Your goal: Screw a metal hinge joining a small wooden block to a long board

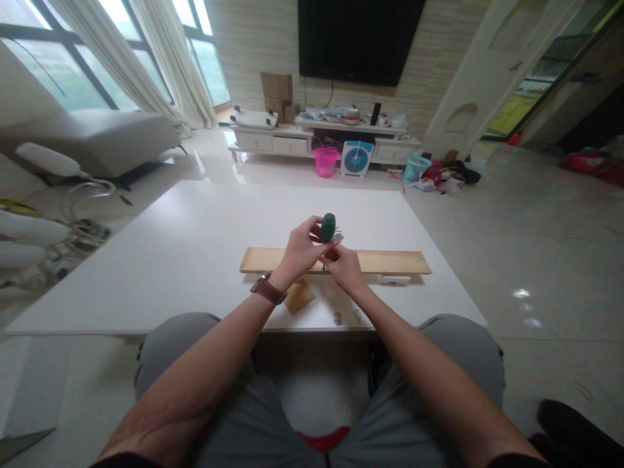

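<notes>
Wooden board (390,262): panel (301,298) nearer, table (146,260) beneath, television (358,39) beyond; above, left hand (301,248) gripping green handle (328,229), right hand (346,268), hold unclear.

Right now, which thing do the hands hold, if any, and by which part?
The left hand holds a green-handled tool by its handle. The right hand is just below; what its fingers hold, if anything, cannot be told.

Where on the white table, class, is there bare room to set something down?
The widest bare patch of white table lies between its left edge and the wooden board; another, between board and far edge. It is crowded around the board's middle and near side: left hand with green handle, right hand, small wooden piece, white object.
</notes>
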Motion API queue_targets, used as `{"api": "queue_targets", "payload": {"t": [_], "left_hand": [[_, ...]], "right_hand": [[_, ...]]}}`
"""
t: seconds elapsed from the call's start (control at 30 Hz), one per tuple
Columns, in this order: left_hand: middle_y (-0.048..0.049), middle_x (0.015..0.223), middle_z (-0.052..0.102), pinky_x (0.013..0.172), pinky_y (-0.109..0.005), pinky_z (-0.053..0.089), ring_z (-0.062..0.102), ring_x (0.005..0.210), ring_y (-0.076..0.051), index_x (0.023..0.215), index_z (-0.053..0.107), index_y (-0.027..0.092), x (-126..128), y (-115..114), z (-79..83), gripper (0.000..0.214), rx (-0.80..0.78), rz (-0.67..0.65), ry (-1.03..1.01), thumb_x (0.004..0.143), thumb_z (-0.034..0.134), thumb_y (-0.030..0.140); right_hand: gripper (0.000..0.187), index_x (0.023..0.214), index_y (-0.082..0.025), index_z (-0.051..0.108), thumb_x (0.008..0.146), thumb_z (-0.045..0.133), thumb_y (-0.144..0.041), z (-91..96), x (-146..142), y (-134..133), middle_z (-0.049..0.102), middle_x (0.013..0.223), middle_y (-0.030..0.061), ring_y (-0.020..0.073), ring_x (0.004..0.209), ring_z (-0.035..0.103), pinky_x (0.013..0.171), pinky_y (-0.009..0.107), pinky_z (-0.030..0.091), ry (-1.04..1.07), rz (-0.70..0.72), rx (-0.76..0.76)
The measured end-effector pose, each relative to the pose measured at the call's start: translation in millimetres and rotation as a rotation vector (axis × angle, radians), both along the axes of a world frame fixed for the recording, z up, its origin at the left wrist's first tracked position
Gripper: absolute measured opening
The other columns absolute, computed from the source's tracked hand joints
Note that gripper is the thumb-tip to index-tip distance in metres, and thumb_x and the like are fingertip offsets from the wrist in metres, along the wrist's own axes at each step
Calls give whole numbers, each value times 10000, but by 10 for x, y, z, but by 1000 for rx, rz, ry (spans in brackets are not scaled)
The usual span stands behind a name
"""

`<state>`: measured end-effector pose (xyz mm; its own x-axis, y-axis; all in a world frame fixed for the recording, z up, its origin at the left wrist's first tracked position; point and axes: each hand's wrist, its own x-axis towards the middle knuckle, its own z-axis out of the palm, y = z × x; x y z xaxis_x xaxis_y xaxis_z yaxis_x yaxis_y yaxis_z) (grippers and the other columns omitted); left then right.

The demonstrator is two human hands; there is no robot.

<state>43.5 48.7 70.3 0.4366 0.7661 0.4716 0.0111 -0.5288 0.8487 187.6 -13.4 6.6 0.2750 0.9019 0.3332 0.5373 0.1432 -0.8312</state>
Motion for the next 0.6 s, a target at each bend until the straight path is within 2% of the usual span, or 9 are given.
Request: {"api": "queue_targets", "payload": {"t": [0.1, 0.2, 0.3, 0.43, 0.6], "left_hand": [[21, 870, 740, 783, -270, 654, 739, 834, -148, 1147, 669, 208, 15, 19, -34, 428, -35, -7, -41, 756, 800, 94], [1, 951, 766, 811, -274, 660, 770, 883, -154, 1296, 626, 230, 32, 44, -76, 570, -63, -40, -88, 765, 729, 47], [-29, 1042, 787, 893, -314, 670, 796, 965, -169, 1373, 580, 241, 44, 51, -100, 614, -73, -110, -121, 799, 683, 47], [-47, 1101, 788, 945, -345, 667, 783, 1004, -176, 1349, 591, 229, 39, 27, -79, 585, -37, -111, -94, 797, 727, 93], [-54, 1114, 770, 784, -277, 649, 726, 948, -167, 1184, 659, 208, 14, 1, -18, 461, 13, -3, -22, 765, 851, 198]], "right_hand": [[114, 790, -243, 660, 870, 732, -282, 13, -1, -5, 730, 733, -9, 181, 704, 667, 719, 303, 509, -1, 39, 3], [88, 830, -239, 692, 910, 679, -274, 15, -2, -8, 767, 780, 4, 187, 738, 711, 761, 310, 541, 0, 74, 3], [104, 837, -237, 712, 922, 665, -273, 5, 5, -7, 790, 797, 13, 194, 752, 723, 772, 318, 542, -2, 73, 5], [61, 848, -239, 734, 892, 692, -247, -14, 21, 0, 816, 814, 17, 206, 755, 725, 765, 323, 538, -4, 51, 4], [50, 864, -237, 759, 873, 714, -220, -25, 19, 7, 832, 813, 22, 228, 768, 748, 746, 327, 547, 4, 19, 6]]}}
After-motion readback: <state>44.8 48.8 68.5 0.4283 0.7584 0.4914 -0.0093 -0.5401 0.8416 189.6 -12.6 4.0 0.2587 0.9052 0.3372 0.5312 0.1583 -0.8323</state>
